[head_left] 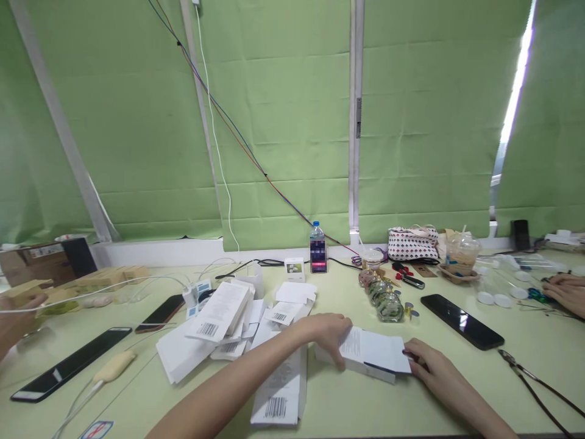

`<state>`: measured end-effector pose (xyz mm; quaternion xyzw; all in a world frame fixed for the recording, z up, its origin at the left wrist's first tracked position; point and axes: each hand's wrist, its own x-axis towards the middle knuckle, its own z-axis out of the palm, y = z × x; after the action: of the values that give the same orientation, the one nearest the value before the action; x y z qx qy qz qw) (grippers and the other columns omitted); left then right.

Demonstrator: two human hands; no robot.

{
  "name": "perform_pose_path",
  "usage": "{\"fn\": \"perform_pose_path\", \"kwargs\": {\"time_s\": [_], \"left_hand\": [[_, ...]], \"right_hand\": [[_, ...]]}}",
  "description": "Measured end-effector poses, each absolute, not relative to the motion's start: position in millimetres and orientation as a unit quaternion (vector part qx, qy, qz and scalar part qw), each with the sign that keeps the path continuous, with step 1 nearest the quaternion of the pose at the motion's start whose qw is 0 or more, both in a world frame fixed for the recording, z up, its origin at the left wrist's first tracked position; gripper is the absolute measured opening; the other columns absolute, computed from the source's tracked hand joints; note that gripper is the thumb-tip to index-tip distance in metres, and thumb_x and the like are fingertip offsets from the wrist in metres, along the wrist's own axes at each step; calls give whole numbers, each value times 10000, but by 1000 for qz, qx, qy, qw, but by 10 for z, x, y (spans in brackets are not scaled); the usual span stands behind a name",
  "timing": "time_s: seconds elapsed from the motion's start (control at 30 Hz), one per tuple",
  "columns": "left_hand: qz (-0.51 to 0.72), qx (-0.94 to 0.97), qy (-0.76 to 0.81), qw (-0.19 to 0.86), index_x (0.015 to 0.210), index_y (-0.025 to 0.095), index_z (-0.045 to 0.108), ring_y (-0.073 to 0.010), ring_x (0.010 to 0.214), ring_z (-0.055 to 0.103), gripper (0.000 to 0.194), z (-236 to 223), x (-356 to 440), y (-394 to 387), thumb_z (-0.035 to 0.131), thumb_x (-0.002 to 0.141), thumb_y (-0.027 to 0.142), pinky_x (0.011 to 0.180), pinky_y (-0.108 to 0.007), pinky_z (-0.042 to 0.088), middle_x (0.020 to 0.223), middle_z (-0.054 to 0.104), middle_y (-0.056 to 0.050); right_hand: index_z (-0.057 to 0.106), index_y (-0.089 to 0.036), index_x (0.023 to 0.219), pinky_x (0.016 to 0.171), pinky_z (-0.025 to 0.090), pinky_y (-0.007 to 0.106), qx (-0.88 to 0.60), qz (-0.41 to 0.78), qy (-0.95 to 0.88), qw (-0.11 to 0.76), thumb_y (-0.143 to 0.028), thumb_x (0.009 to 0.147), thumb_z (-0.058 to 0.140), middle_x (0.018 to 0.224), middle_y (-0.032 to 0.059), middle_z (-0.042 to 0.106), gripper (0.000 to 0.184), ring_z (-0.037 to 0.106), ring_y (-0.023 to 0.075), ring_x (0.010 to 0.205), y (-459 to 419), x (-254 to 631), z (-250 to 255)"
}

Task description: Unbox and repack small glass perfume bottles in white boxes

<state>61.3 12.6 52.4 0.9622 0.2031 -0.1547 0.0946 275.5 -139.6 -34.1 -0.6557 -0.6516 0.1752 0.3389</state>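
A white cardboard box (361, 350) lies on the table in front of me, its long side toward me and a flap raised at its right end. My left hand (329, 334) is closed round the left part of the box, thumb on the near side. At the right end, my right hand (427, 361) pinches the edge of the white flap between thumb and fingers. Left of the box is a loose pile of flattened white cartons (223, 311) with printed text and barcodes. One long carton (278, 384) from it runs under my left forearm.
Phones and a tablet (68, 366) lie on the left, with a charger and cables. A phone (461, 320) and pliers (512, 360) lie at right. Bracelets (386, 302), a bottle (317, 228) and a drink cup (462, 250) stand farther back. Another person's hand (567, 291) shows at right, another arm at left.
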Motion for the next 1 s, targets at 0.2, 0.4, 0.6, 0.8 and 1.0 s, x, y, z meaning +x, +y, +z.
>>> {"fn": "perform_pose_path", "kwargs": {"time_s": [0.2,0.4,0.6,0.8,1.0], "left_hand": [[-162,961,204,90,1063,201,499,-320,919,603,699,509,637,196,785,488,477,696,-377,493,1038,590,-92],[-168,959,199,109,1119,211,480,-326,994,588,772,513,594,253,801,470,481,766,-393,490,1111,577,-95],[-217,943,239,79,1186,172,467,-354,1030,570,881,543,599,304,826,447,493,799,-418,487,1181,551,-149],[33,994,100,37,1336,171,358,-345,1255,384,905,489,873,-80,683,631,637,1023,-449,312,1347,441,-163],[102,989,-2,-111,1044,147,622,-257,934,552,476,200,1465,-544,459,867,557,775,-338,413,971,623,-115]], "right_hand": [[525,-222,773,729,440,300,-655,157,-671,310,-235,788,500,879,46,596,32,560,224,851,-1368,2610,-262],[558,-239,841,743,422,294,-613,169,-712,296,-297,889,436,908,39,598,144,548,215,851,-1430,2670,-263],[602,-227,807,720,403,325,-638,141,-703,283,-384,905,432,851,68,611,252,548,247,813,-1645,3157,-264],[635,-228,832,725,394,334,-654,125,-695,272,-385,892,454,829,67,619,246,546,252,798,-1600,3325,-325],[649,-232,814,755,415,315,-654,119,-697,267,-288,843,493,853,50,628,169,552,241,848,-1469,3248,-393]]}}
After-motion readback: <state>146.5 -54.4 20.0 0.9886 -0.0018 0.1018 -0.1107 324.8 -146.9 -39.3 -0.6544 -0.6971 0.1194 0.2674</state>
